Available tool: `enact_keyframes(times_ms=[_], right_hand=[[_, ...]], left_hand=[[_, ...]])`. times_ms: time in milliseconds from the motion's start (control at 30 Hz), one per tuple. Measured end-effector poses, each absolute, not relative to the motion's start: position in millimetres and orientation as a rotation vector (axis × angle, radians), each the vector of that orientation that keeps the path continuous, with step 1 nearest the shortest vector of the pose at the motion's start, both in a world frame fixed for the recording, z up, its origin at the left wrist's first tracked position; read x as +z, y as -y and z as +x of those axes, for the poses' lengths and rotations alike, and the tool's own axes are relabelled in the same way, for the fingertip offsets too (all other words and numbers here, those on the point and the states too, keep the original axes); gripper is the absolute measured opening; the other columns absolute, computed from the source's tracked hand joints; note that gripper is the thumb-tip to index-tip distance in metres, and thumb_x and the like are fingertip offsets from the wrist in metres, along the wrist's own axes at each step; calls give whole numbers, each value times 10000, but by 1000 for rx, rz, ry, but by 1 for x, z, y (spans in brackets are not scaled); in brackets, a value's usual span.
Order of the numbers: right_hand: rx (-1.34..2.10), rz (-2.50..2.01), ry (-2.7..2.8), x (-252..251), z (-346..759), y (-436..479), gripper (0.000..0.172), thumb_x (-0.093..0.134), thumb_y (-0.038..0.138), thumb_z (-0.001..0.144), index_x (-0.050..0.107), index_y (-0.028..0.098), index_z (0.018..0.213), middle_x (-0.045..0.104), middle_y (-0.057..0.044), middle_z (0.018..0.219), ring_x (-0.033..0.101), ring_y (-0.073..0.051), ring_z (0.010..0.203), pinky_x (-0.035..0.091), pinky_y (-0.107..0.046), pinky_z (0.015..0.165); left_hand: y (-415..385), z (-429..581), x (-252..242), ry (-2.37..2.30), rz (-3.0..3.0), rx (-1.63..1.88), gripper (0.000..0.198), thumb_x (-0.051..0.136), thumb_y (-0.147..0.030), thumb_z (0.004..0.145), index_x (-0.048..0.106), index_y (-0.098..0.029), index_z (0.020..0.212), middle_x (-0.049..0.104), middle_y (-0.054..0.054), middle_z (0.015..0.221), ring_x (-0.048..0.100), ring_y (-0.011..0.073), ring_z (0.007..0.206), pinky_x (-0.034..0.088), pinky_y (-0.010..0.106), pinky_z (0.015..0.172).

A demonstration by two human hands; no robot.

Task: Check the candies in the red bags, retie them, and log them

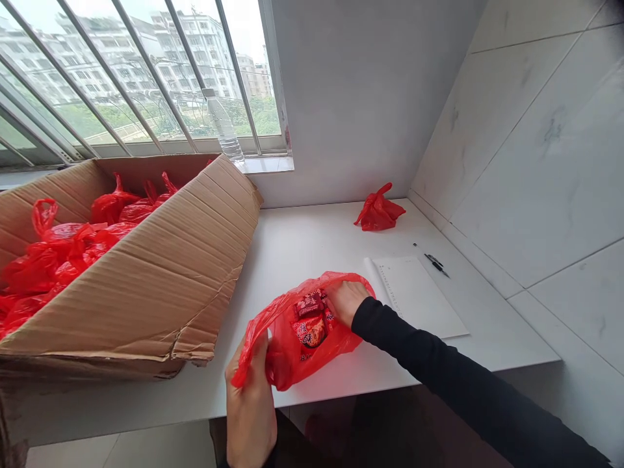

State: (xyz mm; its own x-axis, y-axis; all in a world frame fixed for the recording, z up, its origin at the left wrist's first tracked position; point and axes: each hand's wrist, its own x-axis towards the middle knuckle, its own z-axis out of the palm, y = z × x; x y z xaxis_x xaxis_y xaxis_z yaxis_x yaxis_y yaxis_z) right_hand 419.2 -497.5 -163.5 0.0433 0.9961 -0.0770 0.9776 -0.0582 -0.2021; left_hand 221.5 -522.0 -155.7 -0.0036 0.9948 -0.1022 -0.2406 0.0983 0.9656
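A red plastic bag (287, 374) lies with its mouth wide apart at the front of the white table. Inside it I see several small red printed snack packets (311, 328). My left hand (252, 403) grips the bag's left rim, with the thumb on the inside and the plastic between thumb and fingers. My right hand (347, 302) reaches into the bag at its right side, beside the packets; its fingers are hidden there, so I cannot see whether they hold anything.
A large cardboard box (195, 253) full of tied red bags (63, 253) stands at left. Further back on the table (302, 234) lies a crumpled red bag (379, 209). A notebook (424, 292) and a pen (435, 263) lie at right. A bottle (224, 127) stands on the windowsill.
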Motion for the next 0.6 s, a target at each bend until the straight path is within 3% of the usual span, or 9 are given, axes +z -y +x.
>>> enact_keyframes(times_ms=[267, 500, 600], right_hand=[[340, -1991, 2175, -169, 414, 494, 344, 533, 141, 921, 633, 252, 1230, 701, -71, 1139, 623, -221, 1042, 449, -292, 846], [274, -2068, 2120, -166, 413, 495, 291, 467, 189, 961, 651, 195, 1187, 686, -124, 1170, 636, -266, 1043, 474, -321, 801], [282, -2146, 2099, -167, 408, 495, 272, 439, 214, 984, 691, 158, 1069, 716, -141, 1078, 663, -276, 985, 485, -331, 761]], left_hand=[[521, 226, -158, -1110, 881, 1303, 363, 829, -527, 671, 647, -213, 680, 535, -54, 614, 430, 119, 592, 393, 237, 552], [521, 225, -161, -1096, 850, 1291, 383, 841, -546, 648, 659, -212, 697, 603, -49, 693, 478, 118, 646, 451, 226, 623], [521, 226, -158, -1094, 872, 1284, 358, 840, -524, 662, 662, -218, 716, 600, -51, 679, 476, 122, 636, 454, 227, 612]])
